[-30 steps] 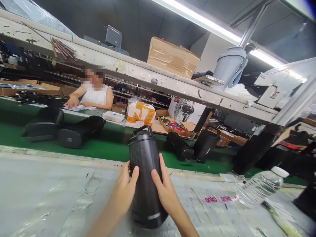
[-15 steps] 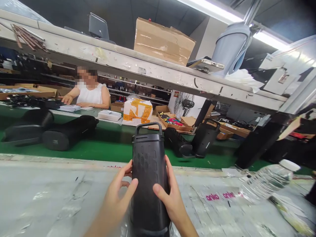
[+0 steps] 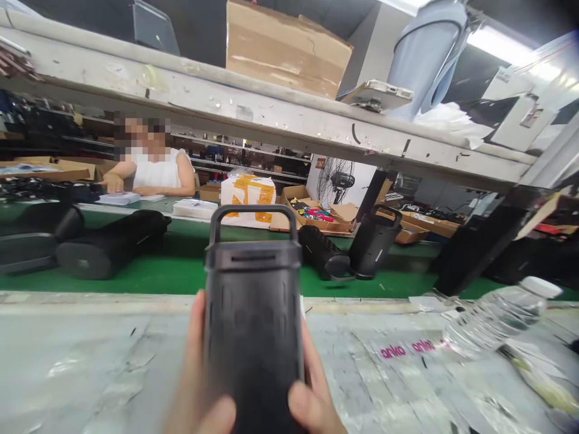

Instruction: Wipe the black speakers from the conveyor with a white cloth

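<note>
A black portable speaker (image 3: 253, 325) with a loop handle on top stands upright close in front of me, slightly blurred. My left hand (image 3: 199, 380) grips its left side, the thumb across the near face. On the opposite side my right hand (image 3: 314, 380) holds it too, with the thumb pressed on the lower right of that face. Both hands are closed around the casing, and their farther fingers are partly hidden behind it. The speaker's bottom end lies below the picture's edge.
Similar speakers lie on the green conveyor belt (image 3: 190, 278), left and right. A water bottle (image 3: 502, 316) leans at the right of the plastic-covered bench (image 3: 113, 355). Overhead runs a shelf (image 3: 194, 81) bearing a cardboard box (image 3: 284, 51). Across the belt sits a person in white (image 3: 156, 172).
The speaker has come nearer to me and looks larger, with both hands still on it. My view has shifted slightly, and the person across remains seated.
</note>
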The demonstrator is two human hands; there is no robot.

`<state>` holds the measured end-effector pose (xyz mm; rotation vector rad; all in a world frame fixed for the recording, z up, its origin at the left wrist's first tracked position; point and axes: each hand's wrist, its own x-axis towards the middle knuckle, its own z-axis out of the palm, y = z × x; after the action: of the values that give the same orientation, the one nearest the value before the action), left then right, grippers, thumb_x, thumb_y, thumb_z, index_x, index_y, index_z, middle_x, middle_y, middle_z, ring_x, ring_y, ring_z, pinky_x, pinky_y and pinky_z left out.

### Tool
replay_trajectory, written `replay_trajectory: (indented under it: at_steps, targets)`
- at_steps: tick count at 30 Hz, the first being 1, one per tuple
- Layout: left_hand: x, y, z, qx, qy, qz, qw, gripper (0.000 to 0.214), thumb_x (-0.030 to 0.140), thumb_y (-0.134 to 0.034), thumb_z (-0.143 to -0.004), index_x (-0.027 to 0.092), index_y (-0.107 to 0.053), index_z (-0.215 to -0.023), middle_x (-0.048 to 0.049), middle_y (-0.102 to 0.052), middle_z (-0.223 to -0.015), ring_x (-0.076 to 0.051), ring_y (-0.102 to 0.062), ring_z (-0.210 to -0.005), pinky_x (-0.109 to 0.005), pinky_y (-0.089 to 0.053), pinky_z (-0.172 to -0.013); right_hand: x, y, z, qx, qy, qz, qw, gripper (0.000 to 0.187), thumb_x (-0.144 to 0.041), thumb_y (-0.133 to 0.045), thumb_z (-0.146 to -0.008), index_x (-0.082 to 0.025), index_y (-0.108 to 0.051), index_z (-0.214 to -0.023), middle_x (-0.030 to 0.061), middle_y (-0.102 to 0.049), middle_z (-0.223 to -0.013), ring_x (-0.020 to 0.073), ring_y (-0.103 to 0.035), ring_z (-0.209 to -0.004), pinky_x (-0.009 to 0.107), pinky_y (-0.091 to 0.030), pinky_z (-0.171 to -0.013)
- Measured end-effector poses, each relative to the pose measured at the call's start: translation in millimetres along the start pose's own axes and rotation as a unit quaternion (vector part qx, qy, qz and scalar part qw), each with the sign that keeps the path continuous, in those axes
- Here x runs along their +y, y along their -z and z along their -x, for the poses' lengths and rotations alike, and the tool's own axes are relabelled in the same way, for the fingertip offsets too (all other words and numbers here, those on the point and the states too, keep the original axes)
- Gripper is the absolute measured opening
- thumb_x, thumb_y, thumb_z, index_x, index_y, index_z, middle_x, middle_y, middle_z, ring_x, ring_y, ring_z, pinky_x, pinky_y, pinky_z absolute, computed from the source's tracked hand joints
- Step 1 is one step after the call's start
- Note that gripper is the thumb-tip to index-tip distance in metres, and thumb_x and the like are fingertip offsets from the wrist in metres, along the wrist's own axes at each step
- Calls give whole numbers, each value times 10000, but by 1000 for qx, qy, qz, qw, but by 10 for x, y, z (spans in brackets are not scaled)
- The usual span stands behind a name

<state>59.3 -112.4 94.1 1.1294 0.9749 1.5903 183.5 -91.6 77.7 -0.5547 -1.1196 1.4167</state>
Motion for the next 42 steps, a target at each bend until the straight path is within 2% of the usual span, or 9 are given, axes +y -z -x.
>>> replay_trajectory:
  at_steps: [5,8,13,19,24,29,36,39,42]
  targets:
    - [19,35,-268,12,189,155,970,1000,566,-749,-653,339,-247,-1487,-30,-489,-1460,-327,-486,-1303,-398,-503,-1009,81,52,-94,1,-54,-50,997,944,-563,-728,-731,-304,-255,-1507,18,-368,-1520,272,-366,-1401,462,-330,-1153]
    - [55,137,-354,10,272,184,944,1065,575,-832,-511,230,-399,-1421,-90,-724,-1102,-332,-688,-967,-342,-603,-715,101,112,-113,-46,-40,26,998,1016,-647,-712,-710,-323,-197,-1524,11,-355,-1528,274,-354,-1407,465,-330,-1152]
    - [187,214,-366,39,177,98,979,720,437,-845,-497,222,-617,-1145,-9,-737,-730,-214,-679,-610,-255,-561,-544,36,415,-251,42,-9,379,924,695,-690,-135,-944,-310,-574,-1327,-14,-391,-1509,214,-198,-1470,481,-107,-1225]
    - [203,264,-515,41,173,81,981,549,437,-796,-613,185,-631,-1073,-10,-739,-752,-207,-684,-594,-269,-581,-585,218,673,-328,-25,-26,490,871,546,-359,-787,-721,-300,-646,-1245,81,-408,-1486,387,-234,-1438,630,-140,-1159]
    - [105,339,-651,95,220,110,965,583,417,-791,-606,133,-636,-1091,-68,-751,-809,-237,-685,-564,-330,-595,-551,105,556,-336,26,52,502,863,247,-204,-578,-853,-220,-751,-1029,131,-636,-1246,366,-495,-1267,607,-283,-1091]
    - [80,373,-670,99,240,121,958,586,436,-758,-645,131,-638,-1131,-102,-752,-855,-271,-705,-632,-368,-603,-569,-111,215,-130,-4,157,439,884,226,-128,-531,-833,-240,-635,-1000,20,-655,-910,167,-613,-846,280,-505,-748]
    - [24,396,-676,68,198,102,972,601,492,-754,-647,157,-648,-1135,-76,-746,-847,-273,-706,-654,-367,-596,-605,7,22,57,-149,215,510,820,238,-142,-734,-710,-308,-691,-874,23,-458,-1223,275,-307,-1361,386,-288,-1145]
    - [4,407,-682,70,200,91,973,604,491,-744,-663,154,-643,-1154,-84,-746,-863,-258,-705,-662,-350,-592,-617,-49,176,-31,-74,205,535,816,209,-140,-650,-774,-286,-650,-923,34,-491,-1267,286,-315,-1360,449,-304,-1115]
    - [5,413,-680,70,213,97,970,639,483,-747,-657,150,-623,-1188,-93,-747,-859,-263,-687,-572,-372,-581,-547,-159,319,-124,71,189,499,843,39,-192,-597,-839,-227,-585,-852,54,-614,-999,243,-563,-1045,390,-457,-902]
